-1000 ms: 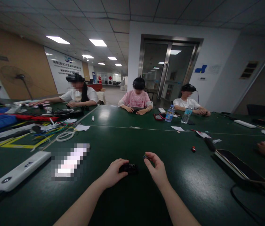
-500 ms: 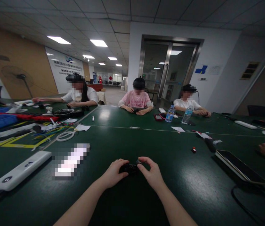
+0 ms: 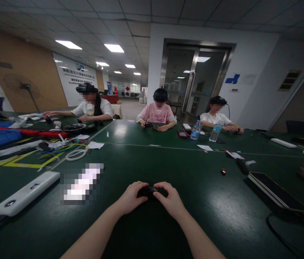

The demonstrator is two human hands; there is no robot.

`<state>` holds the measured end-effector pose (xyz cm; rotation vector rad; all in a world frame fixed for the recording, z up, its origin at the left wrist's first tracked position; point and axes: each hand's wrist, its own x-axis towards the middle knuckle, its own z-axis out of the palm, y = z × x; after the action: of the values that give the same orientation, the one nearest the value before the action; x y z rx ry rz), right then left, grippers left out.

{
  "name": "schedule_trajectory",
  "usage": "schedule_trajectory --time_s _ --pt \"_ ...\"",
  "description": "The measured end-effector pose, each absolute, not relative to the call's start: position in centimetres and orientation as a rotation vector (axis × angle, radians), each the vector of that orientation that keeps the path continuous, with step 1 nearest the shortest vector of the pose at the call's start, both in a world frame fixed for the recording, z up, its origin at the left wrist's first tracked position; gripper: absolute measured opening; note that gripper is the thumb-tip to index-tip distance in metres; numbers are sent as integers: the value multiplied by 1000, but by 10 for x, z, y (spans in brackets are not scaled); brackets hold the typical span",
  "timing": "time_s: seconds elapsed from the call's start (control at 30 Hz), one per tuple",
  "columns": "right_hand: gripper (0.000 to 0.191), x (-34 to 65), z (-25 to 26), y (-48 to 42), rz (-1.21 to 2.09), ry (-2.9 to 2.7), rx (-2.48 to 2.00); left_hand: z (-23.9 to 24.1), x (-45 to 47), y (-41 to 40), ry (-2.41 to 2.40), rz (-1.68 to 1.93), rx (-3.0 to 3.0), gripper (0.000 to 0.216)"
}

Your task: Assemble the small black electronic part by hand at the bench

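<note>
In the head view, the left hand [image 3: 133, 198] is gripping a black object [image 3: 148, 192] over the counter [image 3: 130, 158], fingers covering its left end; the right hand [image 3: 171, 199] is pinching a tiny, mostly hidden piece [image 3: 153, 190] against its right end.

Between the left hand [image 3: 133, 196] and right hand [image 3: 170, 200], at the near side of the table [image 3: 125, 158], is a case [image 3: 148, 192]. Left lies a bar [image 3: 27, 192]; behind it, a coil [image 3: 76, 155]. Right lies a phone [image 3: 276, 189]. Two bottles [image 3: 195, 131] stand beyond, near a co-worker [image 3: 213, 118].
</note>
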<state>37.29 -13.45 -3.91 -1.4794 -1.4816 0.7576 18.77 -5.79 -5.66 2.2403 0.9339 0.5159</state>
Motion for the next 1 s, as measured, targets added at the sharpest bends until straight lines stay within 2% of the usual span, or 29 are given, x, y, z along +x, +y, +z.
schedule_trajectory --time_s 0.83,1.0 --pt "21 370 -48 -128 575 -1772 -1579 -53 190 -61 954 523 2262 43" --pt "32 375 -49 -130 639 -1722 -1529 -55 189 -61 950 528 2260 44"
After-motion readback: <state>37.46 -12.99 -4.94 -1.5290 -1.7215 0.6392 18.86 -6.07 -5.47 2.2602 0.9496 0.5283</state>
